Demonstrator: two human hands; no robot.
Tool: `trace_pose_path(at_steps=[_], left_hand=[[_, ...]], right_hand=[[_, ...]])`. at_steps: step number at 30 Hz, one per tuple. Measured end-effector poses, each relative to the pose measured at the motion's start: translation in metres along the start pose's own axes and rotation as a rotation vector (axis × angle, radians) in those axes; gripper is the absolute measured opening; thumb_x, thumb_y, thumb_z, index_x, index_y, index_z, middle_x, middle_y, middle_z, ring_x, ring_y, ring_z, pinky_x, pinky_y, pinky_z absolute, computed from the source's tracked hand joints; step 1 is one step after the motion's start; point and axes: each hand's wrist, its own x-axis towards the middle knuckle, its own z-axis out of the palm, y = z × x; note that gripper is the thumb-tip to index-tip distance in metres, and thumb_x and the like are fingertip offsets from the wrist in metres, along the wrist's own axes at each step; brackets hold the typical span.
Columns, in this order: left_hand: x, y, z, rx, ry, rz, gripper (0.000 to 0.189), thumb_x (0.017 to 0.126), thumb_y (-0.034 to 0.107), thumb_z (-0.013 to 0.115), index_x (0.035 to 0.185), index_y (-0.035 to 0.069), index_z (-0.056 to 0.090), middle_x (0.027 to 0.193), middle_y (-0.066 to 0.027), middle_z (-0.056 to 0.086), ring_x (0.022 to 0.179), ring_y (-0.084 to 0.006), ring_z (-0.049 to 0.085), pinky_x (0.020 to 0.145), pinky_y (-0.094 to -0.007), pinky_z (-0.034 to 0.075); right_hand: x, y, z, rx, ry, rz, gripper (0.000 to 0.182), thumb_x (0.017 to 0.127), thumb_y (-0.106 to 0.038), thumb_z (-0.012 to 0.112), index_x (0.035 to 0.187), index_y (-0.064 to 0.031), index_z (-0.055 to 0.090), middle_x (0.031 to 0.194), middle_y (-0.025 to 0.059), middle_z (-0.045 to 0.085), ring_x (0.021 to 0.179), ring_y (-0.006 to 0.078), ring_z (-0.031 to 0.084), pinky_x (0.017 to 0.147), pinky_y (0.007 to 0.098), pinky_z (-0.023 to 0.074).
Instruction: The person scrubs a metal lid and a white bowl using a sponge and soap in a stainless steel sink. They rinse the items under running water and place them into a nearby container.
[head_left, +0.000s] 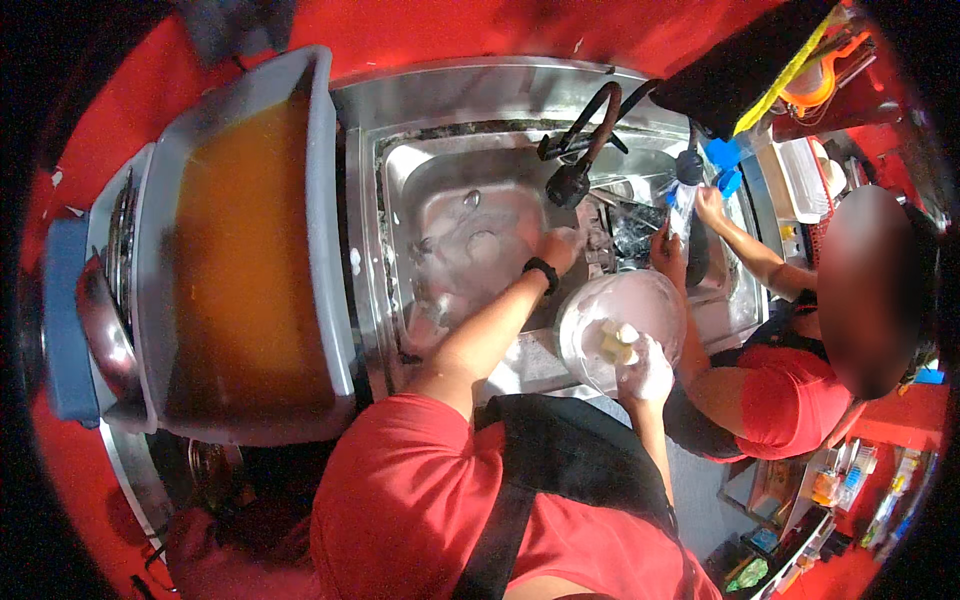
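A large clear round bowl (660, 304) is tilted over the front rim of the sink. My right hand (649, 375), covered in white suds, is inside it and grips a yellowish sponge (616, 343). Over the divider between the two sink basins is my left hand (561, 249), a black band on its wrist. Its fingers are blurred, and whether they hold anything cannot be told. Below it, the left basin (465, 202) has a round drain and cloudy, sudsy patches. A black faucet head (568, 185) on a hose hangs just beyond that hand.
At my right a co-worker's hands (667, 244) hold a clear item under a second black spout (688, 166). Metal utensils (626, 195) lie in the right basin. A large grey tub (322, 225) of orange-brown liquid stands left of the sink. Racks and containers line the right side.
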Motion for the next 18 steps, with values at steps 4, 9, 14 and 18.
trace_pose_path(at_steps=[4, 9, 14, 18], left_hand=[[-0.007, -0.052, -0.033, 0.013, 0.330, -0.564, 0.046, 0.089, 0.040, 0.054, 0.095, -0.003, 0.067, 0.097, -0.0282, 0.065, 0.097, -0.0427, 0.062, 0.082, -0.0473, 0.050], [0.009, -0.137, -0.074, 0.257, 0.443, -1.011, 0.039, 0.095, 0.034, 0.047, 0.100, 0.004, 0.070, 0.106, -0.0183, 0.068, 0.099, -0.0312, 0.066, 0.081, -0.0434, 0.052], [0.016, -0.140, -0.105, 0.508, 0.173, -1.065, 0.039, 0.095, 0.037, 0.047, 0.111, 0.008, 0.068, 0.119, -0.0150, 0.064, 0.106, -0.0266, 0.064, 0.089, -0.0415, 0.049], [0.032, -0.178, -0.096, 0.631, 0.403, -1.113, 0.040, 0.095, 0.038, 0.047, 0.118, 0.010, 0.065, 0.126, -0.0129, 0.060, 0.114, -0.0288, 0.058, 0.101, -0.0453, 0.039]], right_hand=[[0.003, 0.000, 0.003, 0.001, -0.018, -0.005, 0.024, 0.079, -0.018, 0.064, 0.102, -0.0115, 0.062, 0.094, 0.0123, 0.065, 0.087, 0.0329, 0.064, 0.078, 0.0412, 0.0515], [0.006, -0.001, 0.002, -0.003, 0.005, -0.057, 0.024, 0.078, -0.017, 0.064, 0.100, -0.0101, 0.062, 0.093, 0.0129, 0.065, 0.086, 0.0332, 0.064, 0.077, 0.0408, 0.0517], [0.008, 0.001, 0.011, -0.072, 0.014, -0.037, 0.022, 0.077, -0.017, 0.064, 0.098, -0.0089, 0.062, 0.091, 0.0131, 0.065, 0.084, 0.0332, 0.064, 0.076, 0.0412, 0.0518], [0.013, -0.003, 0.004, -0.084, -0.005, -0.047, 0.022, 0.077, -0.015, 0.064, 0.097, -0.0088, 0.062, 0.089, 0.0126, 0.065, 0.082, 0.0331, 0.065, 0.074, 0.0416, 0.0519]])
